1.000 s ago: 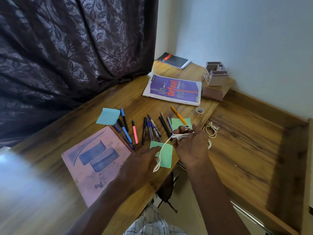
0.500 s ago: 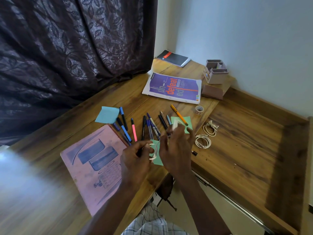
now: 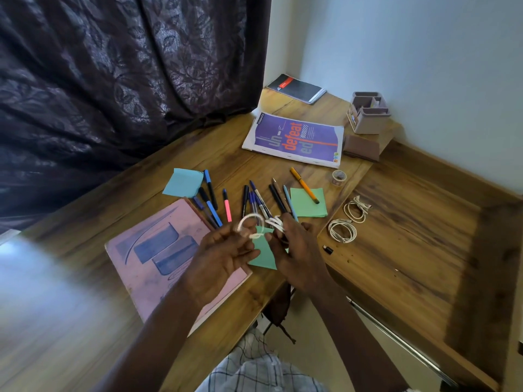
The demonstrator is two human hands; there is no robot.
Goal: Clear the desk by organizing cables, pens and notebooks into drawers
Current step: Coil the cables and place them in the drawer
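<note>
over front of desk [image 3: 220,157]: left hand [image 3: 223,258], right hand [image 3: 300,258], each grip clamped on white cable [image 3: 252,219].

Three cables [image 3: 342,231], three notebooks [image 3: 294,140], three notepads [image 3: 183,183]

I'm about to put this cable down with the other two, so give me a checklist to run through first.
1. White cable gripped by left hand and right hand: ok.
2. White cable fully wound: not ok, one loop stands free by the left hand.
3. Bare wood beside the two coiled cables: ok.
4. Drawer open and ready: cannot tell, none plainly in view.
5. Pens off the desk: not ok, they lie spread out.
</note>
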